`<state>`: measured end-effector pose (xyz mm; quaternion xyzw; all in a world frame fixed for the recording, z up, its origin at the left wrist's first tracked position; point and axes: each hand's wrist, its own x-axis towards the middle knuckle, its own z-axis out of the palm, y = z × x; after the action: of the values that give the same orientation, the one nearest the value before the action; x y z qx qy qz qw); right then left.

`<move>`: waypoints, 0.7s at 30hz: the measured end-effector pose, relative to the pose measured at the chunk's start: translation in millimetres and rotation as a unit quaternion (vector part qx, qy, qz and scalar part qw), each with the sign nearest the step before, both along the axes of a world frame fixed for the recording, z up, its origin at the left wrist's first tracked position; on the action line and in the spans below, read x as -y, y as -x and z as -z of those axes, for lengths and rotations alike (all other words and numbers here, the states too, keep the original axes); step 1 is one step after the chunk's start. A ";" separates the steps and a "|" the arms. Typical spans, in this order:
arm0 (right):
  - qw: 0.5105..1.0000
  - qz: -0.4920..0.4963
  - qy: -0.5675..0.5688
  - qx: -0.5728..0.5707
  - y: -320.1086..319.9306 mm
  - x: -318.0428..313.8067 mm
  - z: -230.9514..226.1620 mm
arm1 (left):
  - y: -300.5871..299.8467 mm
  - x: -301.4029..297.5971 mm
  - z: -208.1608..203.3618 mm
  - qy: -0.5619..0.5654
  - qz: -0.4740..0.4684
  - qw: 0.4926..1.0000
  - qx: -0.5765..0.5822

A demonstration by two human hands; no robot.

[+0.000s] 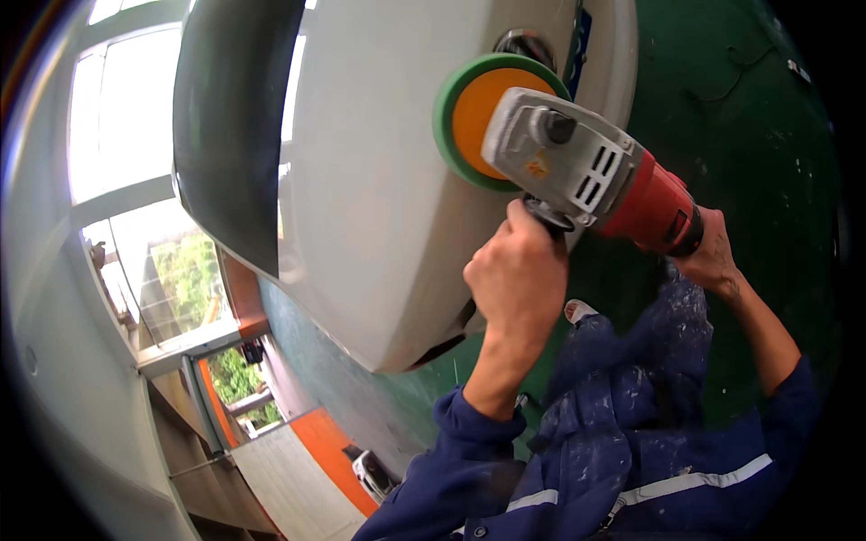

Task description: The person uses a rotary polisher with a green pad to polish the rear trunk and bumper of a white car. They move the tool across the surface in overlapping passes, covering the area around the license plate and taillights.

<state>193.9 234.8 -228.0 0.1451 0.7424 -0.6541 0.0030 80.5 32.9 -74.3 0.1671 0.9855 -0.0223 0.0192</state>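
My left hand [519, 270] is closed around the black side handle [548, 216] of a polisher [559, 162] with a grey metal head and red body. My right hand [711, 255] wraps round the rear end of its red body; part of its fingers is hidden behind it. At the polisher's front sits a round pad with a green rim and orange backing [471, 113]. It lies over the edge of a light-coloured car panel [370, 135]; whether it touches the paint I cannot tell. A dark round part [526, 45] shows just beyond the pad.
Dark car glass [234, 135] borders the panel on the left. Beyond the panel's edge are a blue plate [583, 41] and pale bumper [618, 54]. A thin cable [735, 81] lies on the green floor [767, 180]. Another vehicle [372, 473] stands far off, lower left, near windows.
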 end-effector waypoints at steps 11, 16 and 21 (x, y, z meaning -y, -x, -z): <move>0.983 -0.101 -0.027 -0.148 -75.0 202.5 100.9 | -168.2 240.4 67.0 -0.077 -0.039 0.994 -0.072; 0.972 -0.147 -0.074 -0.170 -99.6 274.5 94.4 | -208.4 321.9 58.8 -0.110 -0.096 0.985 -0.095; 0.965 -0.159 -0.124 -0.167 -109.9 290.3 87.5 | -235.1 334.7 67.8 -0.149 -0.172 0.971 -0.076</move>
<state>303.8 -55.5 -315.4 -0.0870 0.8211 -0.5630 -0.0353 315.6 -301.8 -142.1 -0.0060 0.9902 0.1163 -0.0769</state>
